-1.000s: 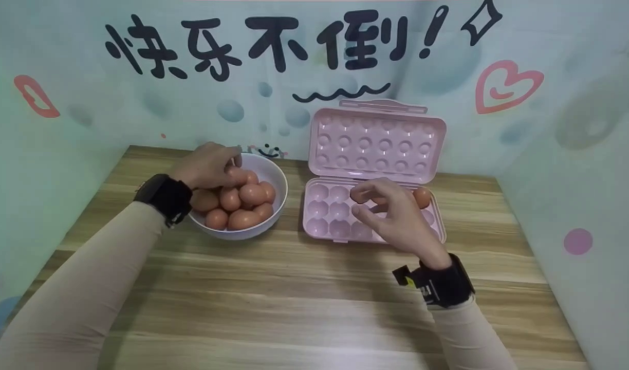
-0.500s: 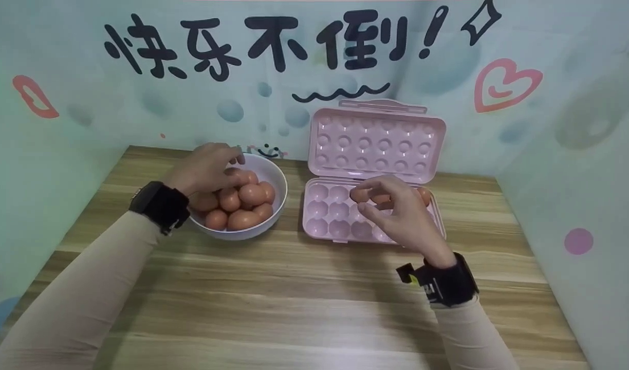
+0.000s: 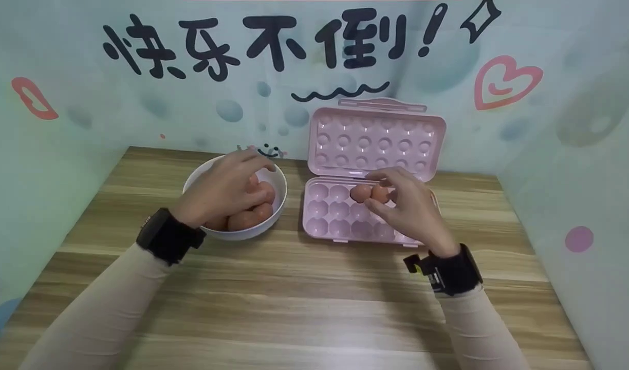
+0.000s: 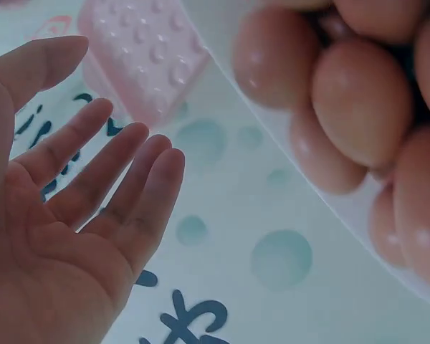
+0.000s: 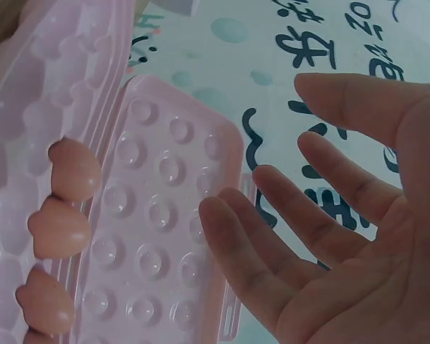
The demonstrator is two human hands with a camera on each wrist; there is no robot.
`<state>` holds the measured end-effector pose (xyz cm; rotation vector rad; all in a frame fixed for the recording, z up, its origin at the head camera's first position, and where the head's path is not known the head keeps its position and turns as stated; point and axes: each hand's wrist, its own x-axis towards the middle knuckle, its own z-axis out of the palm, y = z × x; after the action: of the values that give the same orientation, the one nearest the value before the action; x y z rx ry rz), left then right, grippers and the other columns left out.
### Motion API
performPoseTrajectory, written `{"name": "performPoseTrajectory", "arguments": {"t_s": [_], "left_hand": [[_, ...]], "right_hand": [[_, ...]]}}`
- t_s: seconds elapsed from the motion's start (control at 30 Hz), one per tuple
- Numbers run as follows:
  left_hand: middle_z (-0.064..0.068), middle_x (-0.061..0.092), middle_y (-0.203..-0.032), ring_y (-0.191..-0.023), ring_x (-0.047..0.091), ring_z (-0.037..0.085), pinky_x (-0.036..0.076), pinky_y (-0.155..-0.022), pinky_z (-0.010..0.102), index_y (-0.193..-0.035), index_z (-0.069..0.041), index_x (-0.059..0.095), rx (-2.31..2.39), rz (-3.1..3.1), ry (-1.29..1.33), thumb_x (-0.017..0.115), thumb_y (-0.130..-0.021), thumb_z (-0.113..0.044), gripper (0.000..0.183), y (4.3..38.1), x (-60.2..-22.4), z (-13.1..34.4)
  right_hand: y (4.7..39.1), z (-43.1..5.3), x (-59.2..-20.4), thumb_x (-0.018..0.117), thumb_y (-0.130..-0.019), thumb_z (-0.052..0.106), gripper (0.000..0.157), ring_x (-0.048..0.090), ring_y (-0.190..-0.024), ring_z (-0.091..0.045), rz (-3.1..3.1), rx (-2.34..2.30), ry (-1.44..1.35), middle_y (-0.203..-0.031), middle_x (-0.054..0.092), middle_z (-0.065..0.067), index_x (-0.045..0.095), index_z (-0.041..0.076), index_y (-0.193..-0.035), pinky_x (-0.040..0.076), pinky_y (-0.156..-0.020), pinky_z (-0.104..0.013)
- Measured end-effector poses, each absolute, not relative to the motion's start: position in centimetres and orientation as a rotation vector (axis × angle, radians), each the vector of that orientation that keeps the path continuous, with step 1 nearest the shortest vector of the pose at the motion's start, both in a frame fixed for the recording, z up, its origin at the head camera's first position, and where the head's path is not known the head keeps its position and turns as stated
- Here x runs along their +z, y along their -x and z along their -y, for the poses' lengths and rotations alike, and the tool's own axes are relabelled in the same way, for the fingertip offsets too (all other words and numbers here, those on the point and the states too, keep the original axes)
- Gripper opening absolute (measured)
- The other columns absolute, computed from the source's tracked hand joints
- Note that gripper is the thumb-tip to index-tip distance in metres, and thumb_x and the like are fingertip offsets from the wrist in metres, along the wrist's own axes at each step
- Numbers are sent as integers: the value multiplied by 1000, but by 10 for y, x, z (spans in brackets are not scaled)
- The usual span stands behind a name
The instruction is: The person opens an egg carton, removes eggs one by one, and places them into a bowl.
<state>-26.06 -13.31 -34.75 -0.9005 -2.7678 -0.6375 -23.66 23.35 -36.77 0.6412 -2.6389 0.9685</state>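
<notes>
My left hand (image 3: 224,185) hovers over a white bowl (image 3: 279,208) heaped with brown eggs (image 3: 242,221), hiding part of the pile. The left wrist view shows its fingers (image 4: 140,190) extended and nothing held, apart from the eggs (image 4: 362,104). Above the right part of a pink egg carton (image 3: 318,226), my right hand (image 3: 411,208) has its fingers spread and holds nothing. Just left of its fingertips, an egg (image 3: 361,193) sits in the back row beside another egg (image 3: 380,193). The right wrist view shows several eggs (image 5: 61,228) in that row.
The carton's raised pink lid (image 3: 376,139) stands at the back, near a printed cloth backdrop (image 3: 217,123). A wood-grain table (image 3: 273,303) lies under everything, with cloth side walls at left and right.
My left hand has moved right across the bowl and now covers more of the eggs. My right hand has shifted slightly right and back, uncovering two eggs in the back row.
</notes>
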Motion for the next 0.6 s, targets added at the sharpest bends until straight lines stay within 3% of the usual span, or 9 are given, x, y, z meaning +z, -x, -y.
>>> {"name": "performPoseTrajectory", "arguments": {"t_s": [0.1, 0.27, 0.37, 0.5, 0.6], "left_hand": [[14, 66, -137, -136, 57, 35, 45, -115, 51, -130, -8, 70, -638, 2702, 943, 75, -92, -16, 39, 253, -351, 123], [11, 67, -132, -121, 61, 29, 54, -101, 45, -131, -9, 69, -645, 2626, 1025, 76, -95, -23, 39, 246, -357, 108], [11, 66, -133, -122, 60, 27, 54, -101, 44, -135, -10, 66, -669, 2627, 1036, 77, -95, -22, 44, 242, -362, 100], [10, 65, -140, -133, 57, 27, 48, -112, 46, -140, -12, 64, -718, 2654, 1026, 79, -95, -28, 51, 237, -371, 89], [8, 64, -143, -135, 57, 26, 47, -114, 44, -143, -13, 63, -750, 2653, 1021, 79, -95, -31, 53, 235, -378, 82]], "right_hand": [[246, -236, -366, 84, -88, 12, 52, 65, -107, -26, 2699, 884, -649, -129, 68, -8, 67, 12, -136, 57, -91, -44], [259, -238, -364, 84, -87, 15, 57, 58, -126, -32, 2778, 788, -691, -139, 64, -13, 64, 10, -140, 50, -103, -52], [267, -238, -366, 84, -87, 14, 58, 55, -133, -32, 2821, 741, -729, -142, 61, -12, 63, 9, -141, 49, -109, -52], [279, -233, -371, 85, -85, 11, 58, 58, -126, -34, 2858, 694, -790, -135, 61, -14, 64, 6, -138, 51, -106, -51], [289, -228, -378, 85, -84, 7, 53, 59, -118, -36, 2850, 671, -847, -128, 61, -19, 66, 2, -133, 52, -103, -50]]}}
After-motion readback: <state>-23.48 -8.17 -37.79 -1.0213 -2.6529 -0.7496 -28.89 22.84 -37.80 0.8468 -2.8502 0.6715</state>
